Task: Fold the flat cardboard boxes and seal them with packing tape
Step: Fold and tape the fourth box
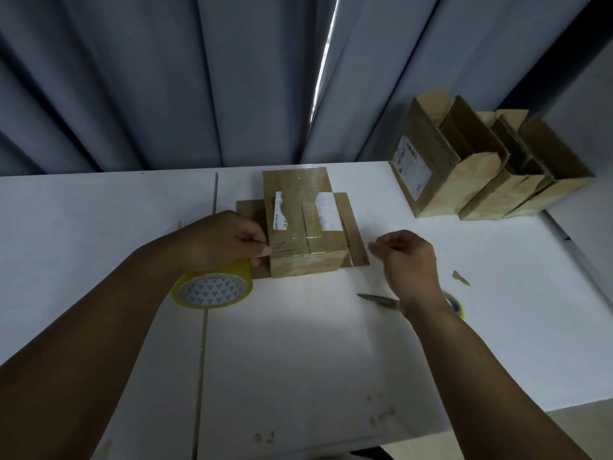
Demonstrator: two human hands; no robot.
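A small cardboard box (303,227) stands in the middle of the white table (298,343). Its top is glossy with tape and torn white labels, and its flaps lie splayed flat at both sides. My left hand (229,239) grips a yellow roll of packing tape (212,288) at the box's left front corner, thumb against the box's edge. My right hand (404,257) hovers just right of the box, fingers curled and thumb and forefinger pinched together. I see nothing between them; any clear tape there is too faint to make out.
A knife (378,300) lies on the table under my right wrist. A second yellow tape roll (456,305) peeks out beside my right forearm. Three open-topped cardboard boxes (477,167) stand at the back right. A cardboard scrap (461,278) lies nearby. Grey curtains hang behind.
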